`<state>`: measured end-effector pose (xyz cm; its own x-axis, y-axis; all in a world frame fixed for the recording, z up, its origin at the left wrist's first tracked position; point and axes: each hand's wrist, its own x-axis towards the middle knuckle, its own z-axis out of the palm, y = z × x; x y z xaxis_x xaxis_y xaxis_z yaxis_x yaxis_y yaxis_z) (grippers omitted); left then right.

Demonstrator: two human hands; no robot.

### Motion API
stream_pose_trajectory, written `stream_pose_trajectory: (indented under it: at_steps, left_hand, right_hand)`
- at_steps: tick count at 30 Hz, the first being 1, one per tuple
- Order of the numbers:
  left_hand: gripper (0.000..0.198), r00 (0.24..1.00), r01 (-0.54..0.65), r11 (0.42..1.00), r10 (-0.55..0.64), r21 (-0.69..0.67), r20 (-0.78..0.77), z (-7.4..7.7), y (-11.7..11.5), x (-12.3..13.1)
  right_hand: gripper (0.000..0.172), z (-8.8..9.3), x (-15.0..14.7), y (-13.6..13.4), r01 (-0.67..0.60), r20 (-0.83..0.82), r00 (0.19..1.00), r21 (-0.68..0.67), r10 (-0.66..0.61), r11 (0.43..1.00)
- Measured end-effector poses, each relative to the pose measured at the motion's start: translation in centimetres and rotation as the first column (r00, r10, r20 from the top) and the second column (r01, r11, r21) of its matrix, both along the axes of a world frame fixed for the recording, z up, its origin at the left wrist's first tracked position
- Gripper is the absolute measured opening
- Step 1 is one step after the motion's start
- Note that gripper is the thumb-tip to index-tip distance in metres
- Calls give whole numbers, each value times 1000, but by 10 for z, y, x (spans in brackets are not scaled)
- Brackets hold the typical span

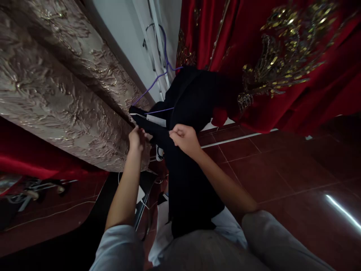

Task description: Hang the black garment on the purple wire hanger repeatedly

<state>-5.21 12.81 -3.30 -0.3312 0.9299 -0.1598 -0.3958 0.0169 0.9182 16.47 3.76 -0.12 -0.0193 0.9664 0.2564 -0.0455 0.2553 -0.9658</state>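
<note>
A long black garment (187, 180) hangs in front of me on a purple wire hanger (153, 82), and its lower part reaches down to my lap. My right hand (184, 139) pinches the cloth near its upper part, thumb against fingers. On the other side my left hand (137, 139) is closed at the garment's left edge, its fingers bent around the cloth. A white tag (156, 120) shows at the opening between the hanger's bar and my hands. Folds in the dark cloth are hard to make out.
Beige textured fabric with a sheen (64, 94) hangs close on the left. Red cloth with gold sequins (270, 67) fills the right. White metal poles (158, 41) stand behind the hanger. Cables (50, 216) and a black surface (93, 222) lie lower left, over red floor tiles (270, 169).
</note>
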Motion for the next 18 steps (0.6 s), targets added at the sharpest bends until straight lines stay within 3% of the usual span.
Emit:
stream_pose_trajectory:
  at_steps: [2, 4, 7, 9, 11, 14, 16, 18]
  left_hand:
    - [23, 987, 74, 997, -74, -5, -142, -15, -16, 6]
    - [21, 956, 146, 989, -138, 12, -258, -20, -25, 10]
    - [14, 896, 275, 960, -234, 59, -377, -10, -33, 17]
    - [12, 813, 418, 897, -299, 143, -500, 6, -41, 28]
    - [16, 700, 563, 796, -317, 221, -640, 25, -54, 46]
    - [16, 600, 691, 658, -290, 300, -745, 53, -79, 78]
    - [15, 561, 732, 579, -213, 360, -800, 66, -94, 95]
    - [15, 534, 733, 546, -93, 405, -840, 73, -101, 105]
  right_hand:
    - [25, -15, 16, -8, 35, -106, 993, -73, -43, 997]
    - [25, -34, 34, -21, 119, -184, 971, -166, -149, 979]
    - [29, -58, 54, -42, 282, -213, 917, -251, -337, 926]
    - [25, -63, 59, -51, 360, -175, 901, -210, -397, 909]
    - [18, -57, 58, -54, 372, -67, 924, -64, -376, 926]
    - [44, -36, 50, -50, 207, 174, 957, 157, -233, 966]
    - [43, -22, 44, -45, 66, 249, 963, 152, -103, 986]
    - [25, -11, 41, -42, -16, 237, 971, 87, -5, 996]
